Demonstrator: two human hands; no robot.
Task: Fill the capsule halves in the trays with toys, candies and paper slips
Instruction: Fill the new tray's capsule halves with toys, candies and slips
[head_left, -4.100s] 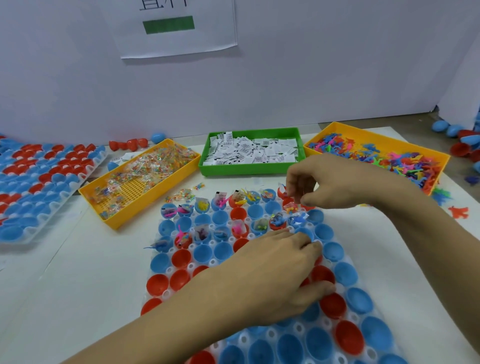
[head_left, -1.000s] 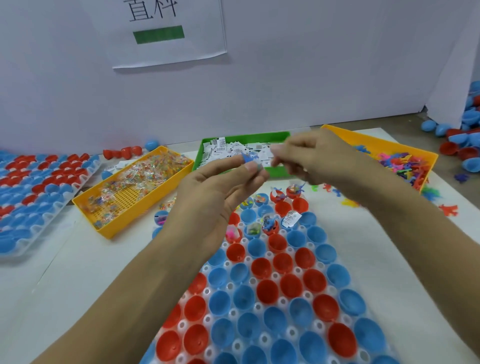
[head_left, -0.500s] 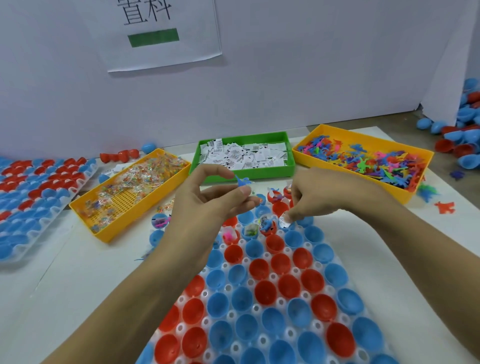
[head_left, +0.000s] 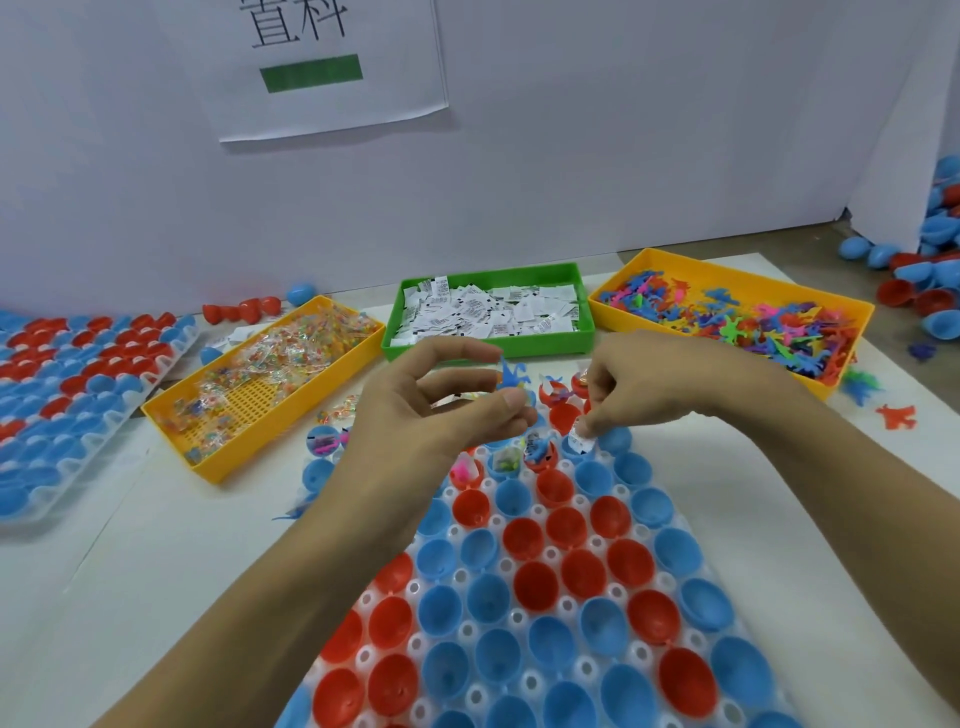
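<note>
You have a white backdrop board (head_left: 597, 156) ahead, with a paper sign (head_left: 322, 62) taped on it showing black characters and a green bar.

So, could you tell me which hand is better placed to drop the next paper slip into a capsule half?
The right hand, probably. It pinches a paper slip just above a blue capsule half in the tray's far rows, while the left hand is raised, holding a blue toy.

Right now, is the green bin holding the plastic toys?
No. The green bin holds white paper slips; the coloured plastic toys lie in the yellow bin to its right.
</note>
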